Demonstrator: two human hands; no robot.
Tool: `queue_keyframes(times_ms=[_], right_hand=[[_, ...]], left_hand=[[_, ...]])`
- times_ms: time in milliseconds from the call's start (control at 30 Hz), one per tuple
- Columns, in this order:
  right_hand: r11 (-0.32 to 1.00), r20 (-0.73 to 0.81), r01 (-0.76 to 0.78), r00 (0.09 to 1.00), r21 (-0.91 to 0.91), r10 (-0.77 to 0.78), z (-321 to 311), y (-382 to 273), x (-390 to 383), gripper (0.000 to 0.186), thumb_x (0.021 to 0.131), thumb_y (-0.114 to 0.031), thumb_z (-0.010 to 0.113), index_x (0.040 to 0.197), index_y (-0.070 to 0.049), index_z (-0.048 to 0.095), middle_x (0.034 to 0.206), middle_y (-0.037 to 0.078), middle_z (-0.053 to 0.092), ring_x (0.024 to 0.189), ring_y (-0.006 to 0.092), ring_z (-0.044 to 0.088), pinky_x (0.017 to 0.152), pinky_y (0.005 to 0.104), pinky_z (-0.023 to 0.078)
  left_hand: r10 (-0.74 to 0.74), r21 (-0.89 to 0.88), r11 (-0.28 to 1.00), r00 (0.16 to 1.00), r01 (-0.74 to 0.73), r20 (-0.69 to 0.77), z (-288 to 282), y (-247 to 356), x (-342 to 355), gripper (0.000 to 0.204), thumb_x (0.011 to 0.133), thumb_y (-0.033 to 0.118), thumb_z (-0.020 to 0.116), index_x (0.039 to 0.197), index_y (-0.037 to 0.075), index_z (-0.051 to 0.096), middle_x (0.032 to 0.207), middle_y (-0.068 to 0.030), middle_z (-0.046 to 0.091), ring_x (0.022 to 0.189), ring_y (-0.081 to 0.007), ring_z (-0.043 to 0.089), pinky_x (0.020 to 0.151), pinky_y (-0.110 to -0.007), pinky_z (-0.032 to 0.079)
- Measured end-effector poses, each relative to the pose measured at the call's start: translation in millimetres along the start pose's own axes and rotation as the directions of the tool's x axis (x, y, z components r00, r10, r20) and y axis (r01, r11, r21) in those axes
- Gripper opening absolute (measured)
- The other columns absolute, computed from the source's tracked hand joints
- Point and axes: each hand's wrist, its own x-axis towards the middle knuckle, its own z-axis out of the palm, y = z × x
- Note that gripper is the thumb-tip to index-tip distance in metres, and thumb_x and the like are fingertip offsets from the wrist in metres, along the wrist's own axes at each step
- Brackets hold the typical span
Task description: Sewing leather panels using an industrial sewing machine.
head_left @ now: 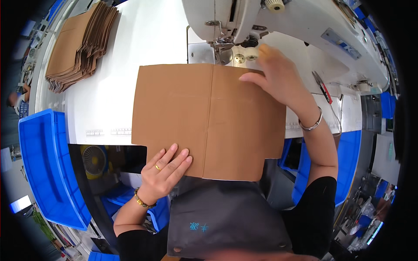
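A brown sheet-like panel (172, 104) with a seam line down its middle and cut-out lower corners lies over the front of the white table. Its far edge is just in front of the sewing machine's needle area (224, 43). My left hand (165, 172) rests flat on the panel's near left part, fingers stretched out. My right hand (278, 74) is over the far right edge, thumb out above the panel and apart from the fingers. Those fingers reach beside a pale round wheel (251, 53) of the machine; their tips are partly hidden and whether they touch it is unclear.
A stack of similar brown panels (74, 48) lies at the far left of the table. Thread snips with red handles (322, 87) lie right of my right wrist. Blue bins (48, 165) stand at the left and at the right (348, 156). A fan (94, 161) is below the table.
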Motion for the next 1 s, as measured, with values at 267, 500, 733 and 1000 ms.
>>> queue_keyframes(times_ms=[267,500,733,1000], right_hand=[[0.797,0.236,-0.604,0.777,0.017,0.584,-75.2,-18.5,-102.1,0.048,0.092,-0.04,0.074,0.071,0.001,0.061,0.058,0.012,0.057,0.054,0.0271,0.06,0.053,0.0378,0.043],[0.05,0.614,-0.823,0.462,0.566,0.64,-67.8,-53.9,-195.2,0.031,0.099,-0.025,0.069,0.092,0.005,0.072,0.077,0.001,0.07,0.068,0.0053,0.061,0.06,0.0251,0.05],[0.422,-0.09,-0.651,0.48,0.631,0.873,-145.4,-57.4,-218.0,0.018,0.095,-0.017,0.076,0.097,0.002,0.075,0.077,-0.007,0.065,0.073,0.0011,0.051,0.057,0.0229,0.04],[0.285,-0.664,-0.958,0.2,0.021,0.721,-355.5,-63.1,-316.8,0.035,0.106,-0.027,0.059,0.111,0.004,0.073,0.092,0.008,0.075,0.082,0.0137,0.065,0.08,0.0273,0.05]], left_hand=[[-0.035,-0.092,0.995,0.995,0.025,-0.098,8.1,7.5,-14.2,0.026,0.087,0.009,0.067,0.109,0.014,0.079,0.118,-0.004,0.077,0.118,-0.0262,0.071,0.101,-0.039,0.053],[0.084,-0.257,0.959,0.987,-0.117,-0.135,15.1,17.5,-20.9,0.024,0.085,0.005,0.068,0.105,0.013,0.08,0.112,-0.0067,0.078,0.111,-0.0279,0.074,0.099,-0.04,0.055],[0.172,-0.28,0.945,0.985,-0.172,-0.024,18.1,14.0,-27.3,0.049,0.092,0.052,0.072,0.116,0.009,0.073,0.118,-0.0094,0.076,0.121,-0.0368,0.067,0.107,-0.054,0.046],[0.096,-0.119,0.987,0.991,-0.106,-0.093,27.2,-18.2,6.9,0.054,0.109,0.047,0.046,0.12,0.0,0.071,0.125,-0.015,0.072,0.125,-0.0421,0.063,0.111,-0.058,0.043]])
